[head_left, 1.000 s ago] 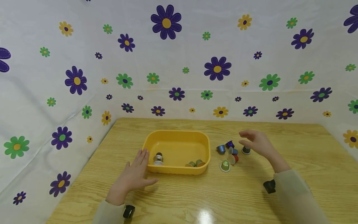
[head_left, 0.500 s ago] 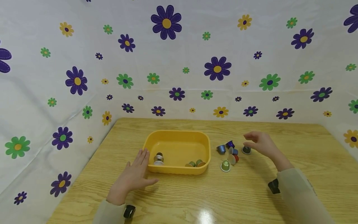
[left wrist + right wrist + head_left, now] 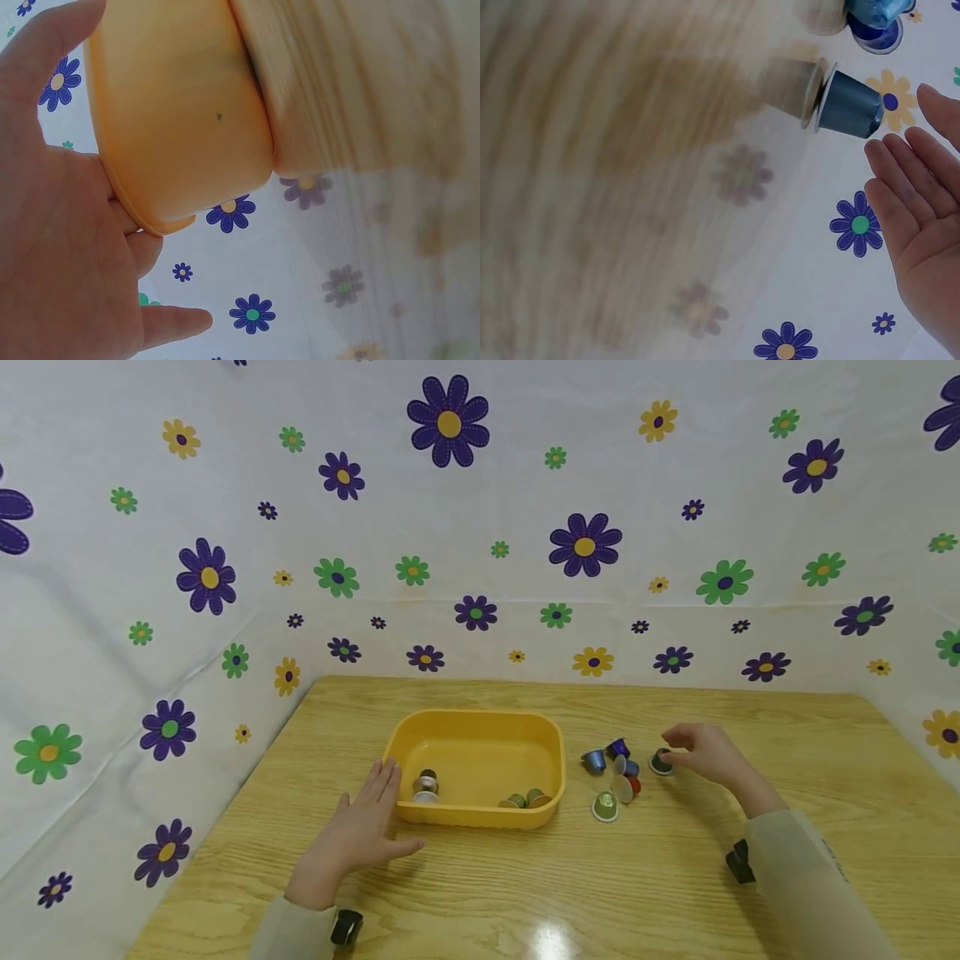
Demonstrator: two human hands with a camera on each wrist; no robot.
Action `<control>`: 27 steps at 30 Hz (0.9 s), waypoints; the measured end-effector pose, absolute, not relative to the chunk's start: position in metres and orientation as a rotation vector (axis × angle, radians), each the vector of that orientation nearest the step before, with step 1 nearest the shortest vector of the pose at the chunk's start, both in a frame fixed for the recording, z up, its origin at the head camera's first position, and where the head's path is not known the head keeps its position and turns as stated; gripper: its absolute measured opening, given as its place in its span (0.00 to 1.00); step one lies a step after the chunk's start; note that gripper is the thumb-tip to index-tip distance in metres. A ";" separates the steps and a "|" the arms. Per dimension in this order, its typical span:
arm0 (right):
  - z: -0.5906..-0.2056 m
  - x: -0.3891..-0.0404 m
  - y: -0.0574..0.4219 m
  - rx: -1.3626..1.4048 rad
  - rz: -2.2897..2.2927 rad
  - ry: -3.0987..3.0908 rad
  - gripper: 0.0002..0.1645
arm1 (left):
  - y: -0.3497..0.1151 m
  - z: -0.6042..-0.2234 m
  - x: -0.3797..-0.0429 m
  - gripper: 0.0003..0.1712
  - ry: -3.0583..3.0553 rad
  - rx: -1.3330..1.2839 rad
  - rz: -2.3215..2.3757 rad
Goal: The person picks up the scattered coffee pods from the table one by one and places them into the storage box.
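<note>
A yellow tray (image 3: 480,816) stands left of the table's middle. My left hand (image 3: 352,835) rests straight fingers on its left rim, thumb spread; in the left wrist view fingers lie against the tray's edge (image 3: 112,169). To the tray's right, my right hand (image 3: 708,757) hovers beside a dark green coffee capsule (image 3: 660,763), which stands on its rim. In the right wrist view a small gap separates the fingertips (image 3: 877,150) from that capsule (image 3: 851,105). The thumb and fingers are parted and hold nothing.
Between tray and right hand lie a blue capsule (image 3: 594,762), a purple one (image 3: 618,748), a light blue one (image 3: 628,767), a red one (image 3: 633,787) and a light green one (image 3: 604,806). Inside the tray sit silver (image 3: 425,785) and green capsules (image 3: 537,797). Flowered cloth (image 3: 517,518) hangs behind.
My right hand has shifted right past the dark green capsule, then dropped lower beside it. The left hand, tray and capsules stay where they were.
</note>
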State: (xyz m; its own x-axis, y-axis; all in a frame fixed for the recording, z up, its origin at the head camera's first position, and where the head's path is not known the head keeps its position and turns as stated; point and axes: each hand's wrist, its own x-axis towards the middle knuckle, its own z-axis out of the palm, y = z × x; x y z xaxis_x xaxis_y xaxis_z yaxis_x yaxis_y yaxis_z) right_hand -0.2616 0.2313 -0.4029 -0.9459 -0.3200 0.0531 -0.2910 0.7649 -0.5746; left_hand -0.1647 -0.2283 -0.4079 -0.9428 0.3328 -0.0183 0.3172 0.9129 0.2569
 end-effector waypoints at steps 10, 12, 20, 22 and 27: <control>-0.410 -0.266 0.235 -0.483 -0.902 2.880 0.23 | -0.229 -0.408 -0.164 0.59 3.008 0.505 0.394; -0.410 -0.267 0.235 -0.497 -0.890 2.874 0.22 | -0.229 -0.408 -0.164 0.59 3.005 0.503 0.394; -0.413 -0.270 0.234 -0.486 -0.854 2.812 0.18 | -0.228 -0.408 -0.164 0.58 3.005 0.509 0.403; -0.413 -0.270 0.234 -0.474 -0.845 2.806 0.17 | -0.228 -0.407 -0.164 0.58 3.007 0.511 0.404; -0.413 -0.270 0.233 -0.473 -0.830 2.793 0.14 | -0.228 -0.408 -0.163 0.58 3.008 0.513 0.411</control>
